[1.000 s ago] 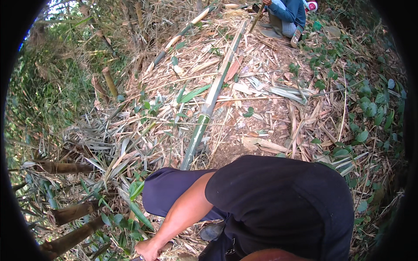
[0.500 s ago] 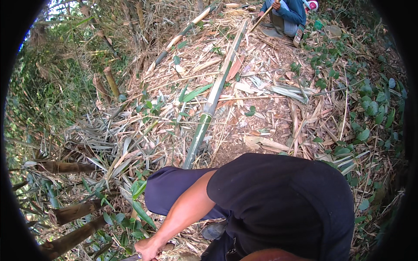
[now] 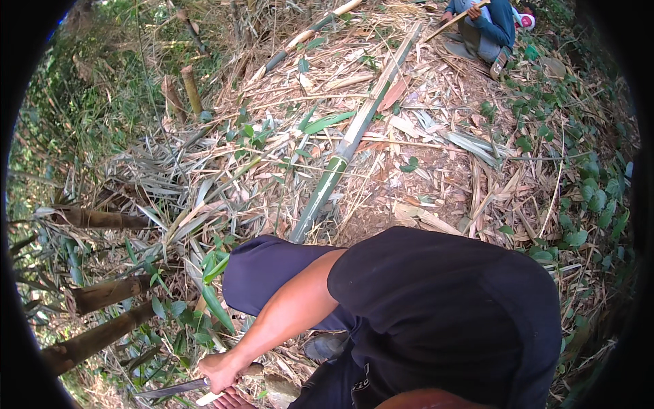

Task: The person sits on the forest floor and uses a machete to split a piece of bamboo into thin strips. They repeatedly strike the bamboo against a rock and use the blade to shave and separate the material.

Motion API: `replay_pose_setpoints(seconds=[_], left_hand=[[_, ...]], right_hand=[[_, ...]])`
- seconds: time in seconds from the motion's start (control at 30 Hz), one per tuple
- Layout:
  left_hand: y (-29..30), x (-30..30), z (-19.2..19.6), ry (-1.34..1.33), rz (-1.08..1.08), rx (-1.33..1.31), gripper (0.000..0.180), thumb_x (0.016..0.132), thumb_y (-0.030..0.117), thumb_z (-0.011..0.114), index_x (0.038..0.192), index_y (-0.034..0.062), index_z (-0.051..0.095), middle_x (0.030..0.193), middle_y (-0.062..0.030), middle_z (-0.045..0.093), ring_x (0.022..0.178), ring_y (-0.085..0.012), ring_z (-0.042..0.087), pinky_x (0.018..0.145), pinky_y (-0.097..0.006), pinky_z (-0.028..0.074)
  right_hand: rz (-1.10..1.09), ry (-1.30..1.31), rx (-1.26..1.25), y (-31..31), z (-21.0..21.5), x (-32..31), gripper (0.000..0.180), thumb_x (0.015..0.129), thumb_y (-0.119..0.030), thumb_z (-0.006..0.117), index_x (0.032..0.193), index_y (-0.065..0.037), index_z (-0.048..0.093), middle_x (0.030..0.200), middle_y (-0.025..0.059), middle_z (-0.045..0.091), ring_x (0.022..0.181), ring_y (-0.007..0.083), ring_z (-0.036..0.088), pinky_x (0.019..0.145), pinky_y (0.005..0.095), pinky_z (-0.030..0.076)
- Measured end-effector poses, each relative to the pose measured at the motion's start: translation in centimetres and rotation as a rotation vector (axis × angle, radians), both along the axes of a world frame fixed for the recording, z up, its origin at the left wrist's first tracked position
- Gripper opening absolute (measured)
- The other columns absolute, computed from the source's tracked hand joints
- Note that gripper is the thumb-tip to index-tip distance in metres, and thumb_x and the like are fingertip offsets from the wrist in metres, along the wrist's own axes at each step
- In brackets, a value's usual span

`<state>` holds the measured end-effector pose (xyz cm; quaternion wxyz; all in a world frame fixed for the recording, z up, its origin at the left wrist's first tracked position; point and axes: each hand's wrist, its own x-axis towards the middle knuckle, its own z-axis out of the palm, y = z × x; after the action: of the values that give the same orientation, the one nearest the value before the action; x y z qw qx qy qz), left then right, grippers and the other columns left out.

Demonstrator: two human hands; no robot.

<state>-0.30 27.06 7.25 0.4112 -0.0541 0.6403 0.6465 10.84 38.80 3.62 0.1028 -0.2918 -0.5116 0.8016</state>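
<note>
My right arm, in a short black sleeve, reaches down to the lower left. At its end my right hand [image 3: 219,370] is closed around the dark handle of a knife [image 3: 174,389], its long blade pointing left. Just below it, at the lower edge, the fingers of my left hand [image 3: 235,399] show in part. They are closed at a short pale strip of bamboo [image 3: 208,398], close under the blade. The rest of my left hand is cut off. My bent knee in dark blue trousers and a dark shoe [image 3: 325,345] are beside the arm.
A long split green bamboo pole [image 3: 344,150] lies on ground covered with dry leaves and shavings. Cut bamboo stumps [image 3: 109,295] stick up at the left. Another pole [image 3: 293,51] lies farther back. At the top right a co-worker [image 3: 490,27] sits holding a stick [image 3: 453,24].
The view has swung, so the ground and the co-worker sit farther right. My right hand has shifted slightly left and up in the picture; the knife blade and pale strip now show.
</note>
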Motion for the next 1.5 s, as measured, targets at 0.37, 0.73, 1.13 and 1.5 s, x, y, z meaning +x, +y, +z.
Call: replay_pose_setpoints(seconds=[0.37,0.73,1.13,1.5], left_hand=[[-1.8,-1.3,-2.7,0.178,-0.158,0.230,0.041,0.102,0.028,0.045,0.134,0.0014,0.049,0.116,-0.0094,0.060,0.108,-0.0199,0.057,0.096,-0.037,0.043],[-4.3,3.2,2.0,0.006,-0.034,0.264,0.031,0.105,0.023,0.029,0.119,0.0045,0.049,0.059,-0.0018,0.041,0.041,-0.0094,0.034,0.037,-0.022,0.029],[-3.4,4.4,0.9,0.183,-0.198,0.202,0.019,0.100,0.019,0.049,0.112,0.0035,0.049,0.060,0.0029,0.037,0.042,-0.0047,0.030,0.035,-0.020,0.024],[-3.8,5.7,2.6,0.584,-0.388,-0.077,0.023,0.093,0.016,0.068,0.107,0.0015,0.057,0.084,-0.0009,0.057,0.074,-0.0071,0.051,0.066,-0.024,0.044]], right_hand=[[0.131,0.122,0.318,0.3,1.3,1.0,0.025,0.083,-0.021,0.066,0.074,0.002,0.068,0.053,0.0113,0.061,0.047,0.0154,0.061,0.045,0.0322,0.048],[-0.226,-0.023,1.256,1.9,0.2,2.0,0.021,0.069,-0.028,0.070,0.068,-0.010,0.059,0.062,0.0061,0.059,0.059,0.0293,0.061,0.056,0.0421,0.047],[-0.073,0.072,1.374,2.4,-1.6,1.2,0.012,0.069,-0.017,0.065,0.071,-0.008,0.058,0.066,0.0090,0.060,0.065,0.0309,0.062,0.057,0.0439,0.043],[0.109,0.158,1.407,1.2,-1.3,1.2,0.020,0.058,-0.026,0.070,0.064,-0.010,0.060,0.062,0.0064,0.064,0.059,0.0273,0.066,0.054,0.0422,0.048]])
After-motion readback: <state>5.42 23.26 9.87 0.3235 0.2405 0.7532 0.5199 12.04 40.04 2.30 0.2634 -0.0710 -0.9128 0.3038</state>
